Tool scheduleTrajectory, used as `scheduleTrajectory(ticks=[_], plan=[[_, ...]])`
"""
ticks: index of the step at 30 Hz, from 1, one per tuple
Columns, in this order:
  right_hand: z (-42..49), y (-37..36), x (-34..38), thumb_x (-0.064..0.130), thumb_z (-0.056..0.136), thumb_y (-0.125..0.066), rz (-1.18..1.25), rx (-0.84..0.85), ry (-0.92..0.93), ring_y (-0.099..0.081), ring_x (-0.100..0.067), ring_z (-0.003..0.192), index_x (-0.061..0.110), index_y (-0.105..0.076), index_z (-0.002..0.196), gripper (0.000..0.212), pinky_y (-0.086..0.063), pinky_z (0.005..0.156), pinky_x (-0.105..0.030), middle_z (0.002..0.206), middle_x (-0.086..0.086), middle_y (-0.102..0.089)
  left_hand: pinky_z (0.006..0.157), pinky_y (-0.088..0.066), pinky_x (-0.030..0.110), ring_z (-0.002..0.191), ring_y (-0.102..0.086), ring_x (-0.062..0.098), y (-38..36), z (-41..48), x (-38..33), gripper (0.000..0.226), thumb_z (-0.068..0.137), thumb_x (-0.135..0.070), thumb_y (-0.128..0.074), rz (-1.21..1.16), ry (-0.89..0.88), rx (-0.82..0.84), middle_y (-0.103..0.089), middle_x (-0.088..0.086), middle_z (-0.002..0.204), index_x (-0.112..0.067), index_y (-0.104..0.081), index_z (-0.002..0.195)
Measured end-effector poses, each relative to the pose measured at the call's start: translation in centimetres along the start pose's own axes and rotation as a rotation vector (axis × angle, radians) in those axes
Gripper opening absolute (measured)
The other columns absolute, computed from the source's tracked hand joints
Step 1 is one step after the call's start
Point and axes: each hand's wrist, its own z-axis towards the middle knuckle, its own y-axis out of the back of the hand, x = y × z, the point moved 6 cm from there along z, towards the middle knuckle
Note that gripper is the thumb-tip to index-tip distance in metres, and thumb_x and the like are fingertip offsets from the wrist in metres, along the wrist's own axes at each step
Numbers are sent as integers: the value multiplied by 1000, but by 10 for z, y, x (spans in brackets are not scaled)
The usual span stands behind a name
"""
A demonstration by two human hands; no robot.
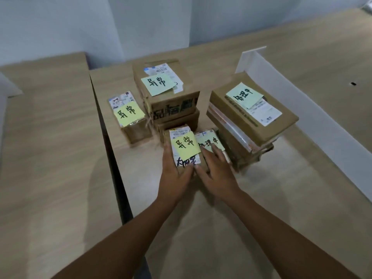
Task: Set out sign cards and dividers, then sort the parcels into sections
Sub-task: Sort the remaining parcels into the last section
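Pale wood table runs out from you toward grey-blue walls, and the parcels stand in a cluster ahead of your hands.

Far left of that cluster sits a small yellow-note parcel, standing alone. Just to its right is the back stack, two cartons with a green note on top bearing the same characters.

Your left hand clasps the near yellow-note parcel. Its fingers run up the parcel's left side and the thumb hooks across the near end.

This parcel and the green-note parcel touch side by side, long axes both running away from you. Your right hand grasps that second one, fingers draped over its top and the thumb at the seam between the two.

Each hand is therefore already on the parcel nearer to it. Judging by the matching notes, the left one belongs with the group to the left and behind. The right one belongs with the right stack, which stands just beside it.

Beyond that stack a white divider stands on edge, running from the far side toward your right.
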Motion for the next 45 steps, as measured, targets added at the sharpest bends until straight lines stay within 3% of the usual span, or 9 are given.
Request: scheduleTrajectory(ticks=[5,10,13,20,26,31,33,36,45], plan=[[-13,17,45,62,96,-40,17,-43,80,-6,-11,154,35,-29,157,68,-36,116,-44,162,5,-30,103,-42,10,132,-45,-14,24,-20,-31,87,97,-30,-60,-41,1,-11,-38,-24,154,-58,0,153],[-33,21,149,49,94,-58,215,-1,317,-44,-6,132,29,-42,147,58,-48,102,-36,139,18,-49,96,-44,6,132,-48,-10,120,-71,-64,86,92,-35,-59,-29,-26,-138,-43,-29,153,-60,-4,154],[-49,-6,234,44,91,-67,362,146,426,-52,-5,125,32,-37,149,66,-52,96,-27,137,19,-48,98,-50,21,130,-55,-1,208,-115,-78,88,91,-26,-60,16,-51,-219,-48,-31,148,-56,-8,157],[-112,-132,449,47,86,-70,494,375,596,-49,-3,127,48,-23,153,82,-52,97,-24,132,25,-41,106,-43,31,140,-46,3,441,-238,-64,90,87,-22,-61,215,-23,-428,-42,-24,156,-48,-14,159],[-174,-282,577,44,87,-70,452,534,575,-27,-1,147,50,5,157,102,-35,114,-29,163,21,-18,109,-35,13,139,-40,-7,595,-322,19,87,83,-24,-59,264,93,-527,-39,-34,153,-55,-17,153],[-200,-401,599,39,91,-66,271,672,424,-52,-25,128,31,-18,161,85,-47,103,-40,151,1,-30,103,-46,18,130,-54,1,650,-341,114,85,82,-1,-58,163,170,-440,-54,-24,142,-36,-31,155],[-206,-432,596,39,91,-66,181,708,391,-55,-24,121,27,-20,161,84,-49,99,-38,148,0,-31,108,-48,34,131,-53,6,659,-345,148,88,84,-1,-58,148,271,-442,-54,-12,143,-38,-26,158],[-208,-451,591,38,90,-66,134,708,399,-54,-18,119,27,-22,160,83,-47,100,-33,144,0,-33,113,-41,26,137,-45,3,659,-344,174,91,86,4,-57,136,314,-443,-45,-1,152,-24,-16,163],[-147,-322,568,54,93,-50,12,420,530,-27,-13,144,28,-30,157,73,-28,118,-31,154,4,-33,126,-14,47,157,-9,27,635,-302,93,84,85,-45,-47,573,103,-479,-18,3,169,-11,-28,160]])
